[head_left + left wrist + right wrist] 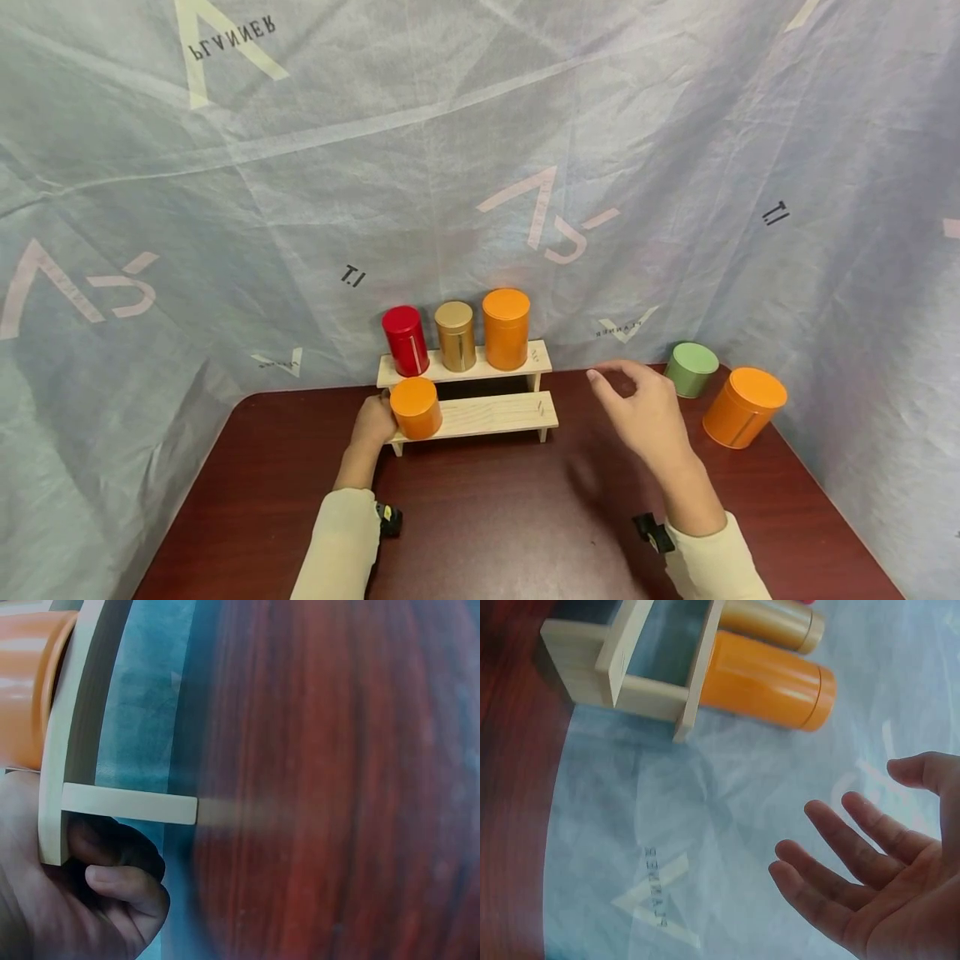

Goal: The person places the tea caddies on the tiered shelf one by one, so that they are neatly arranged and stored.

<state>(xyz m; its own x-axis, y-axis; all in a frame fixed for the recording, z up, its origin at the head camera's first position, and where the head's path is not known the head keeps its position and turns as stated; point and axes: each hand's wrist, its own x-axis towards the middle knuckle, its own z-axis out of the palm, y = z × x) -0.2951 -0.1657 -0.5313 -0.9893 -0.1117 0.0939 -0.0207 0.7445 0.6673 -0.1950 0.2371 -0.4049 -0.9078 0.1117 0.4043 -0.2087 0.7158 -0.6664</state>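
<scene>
Gripping the left end of the lower step of the two-step pale wooden stand (495,414): left hand (375,419), fingers curled under the board. It sits right by the short orange cylindrical tin (416,408) standing on that step; can't tell if it touches the tin. Right hand (647,412) holds nothing, thumb and fingers apart and loosely bent, in the air over the red-brown tabletop (510,517), right of the stand.

Upper step, left to right: red cylindrical tin (406,342), gold cylindrical tin (455,337), tall orange cylindrical tin (506,331), all upright. Tabletop, right side: squat green cylindrical tin (692,369) near a larger orange cylindrical tin (745,408). All six lidded, contents hidden.

Visibility: left fingers mostly blocked in head view. Left wrist view cuts off the short orange tin; right wrist view gets only a sliver of red at the top edge.

Text: grey cloth backdrop (420,167) reads PLANNER, flipped, plus T.I. Marks on the steps' right ends too small to read.
</scene>
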